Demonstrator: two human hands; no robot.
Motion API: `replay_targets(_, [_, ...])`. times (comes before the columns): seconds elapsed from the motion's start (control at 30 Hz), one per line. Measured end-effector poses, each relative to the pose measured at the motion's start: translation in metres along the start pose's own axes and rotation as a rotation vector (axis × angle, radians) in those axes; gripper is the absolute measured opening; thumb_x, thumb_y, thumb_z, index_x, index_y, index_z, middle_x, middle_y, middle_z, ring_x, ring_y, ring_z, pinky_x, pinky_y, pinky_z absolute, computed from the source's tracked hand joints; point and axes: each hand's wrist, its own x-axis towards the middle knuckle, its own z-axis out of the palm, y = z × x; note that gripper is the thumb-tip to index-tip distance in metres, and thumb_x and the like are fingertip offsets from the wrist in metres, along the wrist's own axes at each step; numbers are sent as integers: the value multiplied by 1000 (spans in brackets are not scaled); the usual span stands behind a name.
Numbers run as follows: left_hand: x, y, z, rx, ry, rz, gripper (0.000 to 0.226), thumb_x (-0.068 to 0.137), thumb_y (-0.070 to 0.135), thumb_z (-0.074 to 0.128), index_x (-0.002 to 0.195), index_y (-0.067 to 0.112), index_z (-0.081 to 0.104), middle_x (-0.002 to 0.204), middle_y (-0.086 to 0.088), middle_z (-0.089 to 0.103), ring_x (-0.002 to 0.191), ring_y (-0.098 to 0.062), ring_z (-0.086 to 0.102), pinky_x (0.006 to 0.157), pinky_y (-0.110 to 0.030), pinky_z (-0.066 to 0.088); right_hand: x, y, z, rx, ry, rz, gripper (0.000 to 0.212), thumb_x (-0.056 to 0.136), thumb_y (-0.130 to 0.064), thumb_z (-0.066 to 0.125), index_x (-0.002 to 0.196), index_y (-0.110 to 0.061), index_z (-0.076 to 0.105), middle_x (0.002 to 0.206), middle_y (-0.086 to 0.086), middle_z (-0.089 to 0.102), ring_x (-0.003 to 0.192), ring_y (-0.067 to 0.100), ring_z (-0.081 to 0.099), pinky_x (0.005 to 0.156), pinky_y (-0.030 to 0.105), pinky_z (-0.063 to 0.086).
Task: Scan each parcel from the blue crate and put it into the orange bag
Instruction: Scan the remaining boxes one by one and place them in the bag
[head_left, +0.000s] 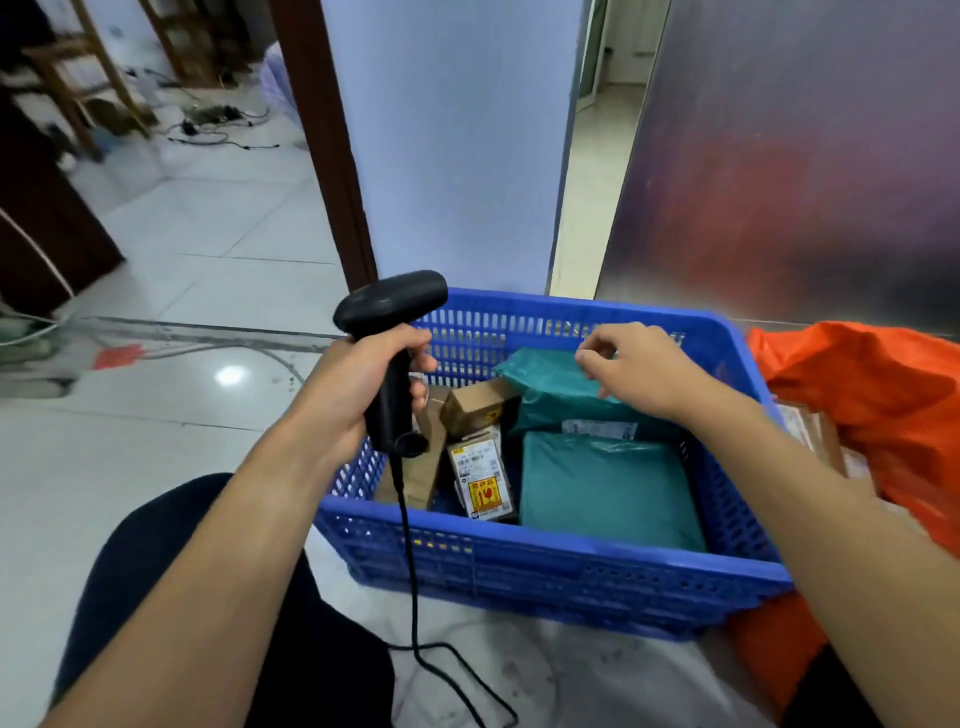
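Note:
The blue crate (545, 577) stands on the floor in front of me. Inside lie two teal mailer bags, one at the back (550, 384) and one nearer (608, 488), plus small brown cardboard boxes (480, 405) and a labelled parcel (480, 480). My left hand (363, 384) grips a black corded barcode scanner (392, 332) upright over the crate's left rim. My right hand (634, 369) hovers over the back teal bag, fingers curled and apart, holding nothing. The orange bag (872, 405) lies open to the right of the crate, with parcels showing inside.
A metal panel (779, 156) stands behind the crate and the orange bag. A dark door frame (322, 140) and a pale wall rise behind the crate. White tile floor (182, 291) spreads to the left, with cables farther back. My dark-clothed knee (171, 571) is at the lower left.

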Motion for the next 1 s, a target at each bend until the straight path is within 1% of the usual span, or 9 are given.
replay_targets(0.17, [8, 14, -28, -1, 127, 3, 13, 96, 16, 67, 85, 11, 63, 70, -6, 65, 50, -14, 51, 56, -28, 48, 26, -16, 35, -22, -57, -28, 15, 98, -26, 56, 92, -20, 69, 84, -6, 70, 89, 23, 70, 89, 39, 54])
replay_targets(0.27, [10, 15, -33, -21, 148, -12, 10, 96, 14, 68, 88, 10, 63, 70, -6, 65, 49, -14, 51, 54, -27, 49, 39, -18, 54, -31, -97, -23, 16, 98, -30, 58, 97, -19, 70, 93, -1, 74, 88, 23, 70, 90, 42, 55])
replay_targets(0.4, [10, 16, -41, 0, 146, -15, 9, 96, 16, 69, 89, 11, 65, 72, -6, 66, 50, -14, 53, 54, -27, 53, 55, -29, 82, -93, -141, -49, 19, 98, -34, 59, 107, -21, 71, 108, 2, 73, 100, 25, 65, 91, 38, 53])
replay_targets(0.5, [20, 26, -55, 6, 193, -17, 9, 95, 17, 70, 89, 11, 67, 70, -5, 68, 50, -15, 55, 55, -27, 55, 66, -45, 107, -121, -201, -82, 22, 98, -36, 60, 113, -21, 68, 109, 0, 71, 102, 23, 64, 90, 36, 53])
replay_targets(0.63, [35, 40, -79, 96, 247, -12, 9, 92, 21, 73, 90, 12, 70, 76, -6, 73, 54, -18, 57, 60, -30, 57, 82, -58, 140, -151, -267, -138, 25, 98, -39, 61, 115, -22, 63, 111, 1, 70, 102, 25, 66, 90, 42, 55])
replay_targets(0.73, [38, 41, -87, 123, 243, -21, 10, 92, 21, 74, 91, 12, 72, 79, -7, 76, 55, -17, 58, 62, -32, 57, 97, -70, 165, -212, -321, -171, 42, 99, -36, 59, 138, -22, 54, 131, 3, 60, 113, 27, 61, 95, 45, 52])
replay_targets(0.83, [39, 41, -89, 108, 255, -8, 10, 92, 20, 74, 94, 12, 71, 78, -6, 77, 55, -17, 59, 61, -31, 57, 118, -84, 191, -282, -382, -193, 63, 99, -33, 58, 156, -24, 33, 148, 5, 45, 120, 32, 59, 96, 47, 51])
replay_targets(0.93, [37, 44, -90, 86, 250, 9, 9, 93, 20, 73, 94, 12, 71, 76, -5, 77, 54, -15, 59, 61, -30, 56, 133, -95, 214, -265, -418, -210, 76, 100, -28, 58, 163, -20, 17, 168, 3, 21, 131, 35, 53, 102, 45, 45])
replay_targets(1.0, [35, 45, -92, 61, 252, 23, 8, 93, 20, 73, 92, 12, 70, 75, -5, 76, 53, -15, 58, 60, -30, 56, 138, -103, 226, -279, -437, -197, 75, 100, -26, 59, 162, -15, 17, 170, 5, 15, 136, 37, 48, 107, 46, 42])
